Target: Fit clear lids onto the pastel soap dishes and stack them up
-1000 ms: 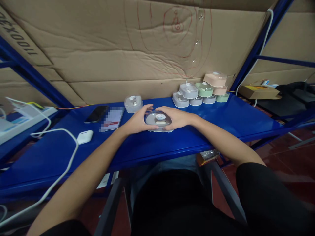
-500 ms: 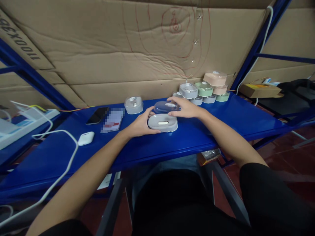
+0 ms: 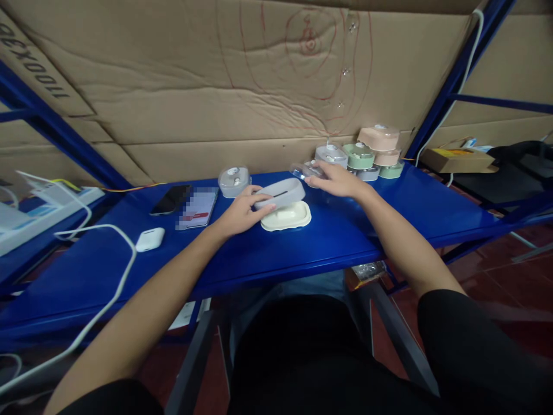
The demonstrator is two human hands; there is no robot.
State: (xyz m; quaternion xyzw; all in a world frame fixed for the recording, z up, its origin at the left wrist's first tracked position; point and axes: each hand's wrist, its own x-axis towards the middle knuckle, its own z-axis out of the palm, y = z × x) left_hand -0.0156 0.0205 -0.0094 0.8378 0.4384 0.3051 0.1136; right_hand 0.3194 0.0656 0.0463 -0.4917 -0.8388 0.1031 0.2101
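My left hand (image 3: pixel 241 212) grips a grey tray insert (image 3: pixel 280 193) and holds it tilted just above a cream base dish (image 3: pixel 287 217) that lies on the blue shelf (image 3: pixel 389 213). My right hand (image 3: pixel 339 178) is further back and to the right. It holds a clear lid (image 3: pixel 303 171) low over the shelf, close to the stack of boxes (image 3: pixel 358 158).
Grey, green and peach boxes are stacked at the back right. One closed grey box (image 3: pixel 234 181) stands behind my left hand. A phone (image 3: pixel 169 199), a booklet (image 3: pixel 197 208), a white earbud case (image 3: pixel 149 239) and a white cable (image 3: pixel 108 276) lie at left. Cardboard lines the back.
My right hand lifted the clear lid off and carried it back right toward the stack. My left hand raised the grey insert off the cream base.
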